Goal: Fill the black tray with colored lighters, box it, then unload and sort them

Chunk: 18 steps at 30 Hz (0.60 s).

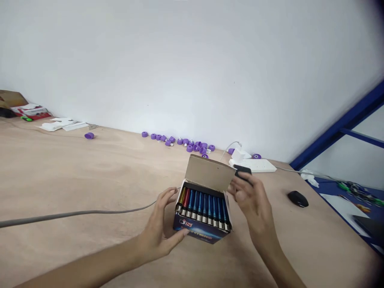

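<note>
A dark blue cardboard box of lighters [199,233] sits tilted above or on the table in front of me, its lid [210,173] raised. Inside stands a row of lighters [204,206], mostly blue, with a red and a yellow one at the left end. My left hand [163,224] grips the box's left side, thumb on the front face. Beside the box's right edge, close to the lid, is my right hand [250,196], its fingers bent and slightly blurred, with nothing visible in them. Whether its fingertips touch the box I cannot tell.
Several purple caps [196,147] lie along the wall. A white power strip [259,165] and a black object [242,171] are behind my right hand. A black mouse [298,199] lies at right. A grey cable [90,214] crosses the left; papers [64,124] lie farther back.
</note>
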Each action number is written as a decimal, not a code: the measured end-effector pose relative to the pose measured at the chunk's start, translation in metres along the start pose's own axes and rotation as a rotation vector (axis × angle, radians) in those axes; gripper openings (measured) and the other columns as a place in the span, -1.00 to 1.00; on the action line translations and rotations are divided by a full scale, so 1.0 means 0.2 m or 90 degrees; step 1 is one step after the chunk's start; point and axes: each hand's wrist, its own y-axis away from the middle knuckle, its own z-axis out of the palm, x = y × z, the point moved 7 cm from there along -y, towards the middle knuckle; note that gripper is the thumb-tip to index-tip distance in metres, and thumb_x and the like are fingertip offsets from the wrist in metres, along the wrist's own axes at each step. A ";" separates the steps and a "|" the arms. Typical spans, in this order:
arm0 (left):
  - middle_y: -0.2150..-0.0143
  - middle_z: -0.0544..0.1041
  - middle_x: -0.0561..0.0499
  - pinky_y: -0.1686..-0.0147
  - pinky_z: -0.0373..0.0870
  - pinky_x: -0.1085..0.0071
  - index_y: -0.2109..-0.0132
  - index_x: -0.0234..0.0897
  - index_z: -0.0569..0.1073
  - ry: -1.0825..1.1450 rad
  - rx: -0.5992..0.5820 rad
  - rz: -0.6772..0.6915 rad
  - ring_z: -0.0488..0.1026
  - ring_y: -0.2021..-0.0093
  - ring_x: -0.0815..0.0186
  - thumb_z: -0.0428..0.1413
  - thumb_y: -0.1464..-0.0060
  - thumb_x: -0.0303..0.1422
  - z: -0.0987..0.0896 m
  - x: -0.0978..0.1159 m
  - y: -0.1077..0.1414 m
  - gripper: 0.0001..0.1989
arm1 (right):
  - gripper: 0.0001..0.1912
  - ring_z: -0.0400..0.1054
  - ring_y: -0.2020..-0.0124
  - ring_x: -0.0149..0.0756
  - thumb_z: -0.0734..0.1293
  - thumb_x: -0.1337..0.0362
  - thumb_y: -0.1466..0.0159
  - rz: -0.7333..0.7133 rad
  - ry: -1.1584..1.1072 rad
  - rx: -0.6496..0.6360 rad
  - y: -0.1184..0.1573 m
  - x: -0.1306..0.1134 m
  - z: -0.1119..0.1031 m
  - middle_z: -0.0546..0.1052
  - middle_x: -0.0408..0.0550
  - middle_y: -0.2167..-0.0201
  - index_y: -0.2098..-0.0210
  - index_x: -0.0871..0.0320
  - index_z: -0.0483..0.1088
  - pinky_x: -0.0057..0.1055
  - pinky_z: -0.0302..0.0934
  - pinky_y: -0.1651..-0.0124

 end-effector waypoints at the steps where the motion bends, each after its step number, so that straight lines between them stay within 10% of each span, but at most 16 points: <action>1: -0.36 0.10 -0.22 -0.28 0.15 -0.12 -0.40 0.07 -0.06 -0.029 0.000 0.043 0.07 -0.38 -0.13 0.24 -0.10 -0.47 -0.02 0.01 -0.01 -0.12 | -0.47 0.30 -0.24 -0.05 0.32 -0.06 -0.31 0.033 -0.031 -0.020 0.05 0.06 0.00 0.41 0.13 -0.21 -0.18 -0.01 0.21 -0.13 0.25 -0.20; 7: -0.36 0.07 -0.36 -0.10 0.39 -0.10 -0.38 -0.21 0.11 -0.082 -0.003 0.346 0.08 -0.37 -0.19 0.18 -0.06 -0.53 -0.07 0.07 -0.06 -0.23 | -0.35 0.07 -0.39 -0.03 0.32 -0.04 -0.31 0.159 -0.206 -0.136 0.20 0.28 0.12 0.29 -0.02 -0.34 -0.31 -0.09 0.13 -0.06 0.09 -0.33; 18: -0.39 0.02 -0.40 -0.04 0.40 -0.19 -0.22 -0.33 0.25 -0.154 0.005 0.456 0.04 -0.35 -0.24 0.10 0.04 -0.55 -0.05 0.05 -0.06 -0.37 | -0.46 0.33 -0.23 0.01 0.21 0.04 -0.38 0.082 -0.131 -0.103 0.22 0.41 0.09 0.54 0.04 -0.11 -0.32 -0.02 0.20 -0.02 0.37 -0.12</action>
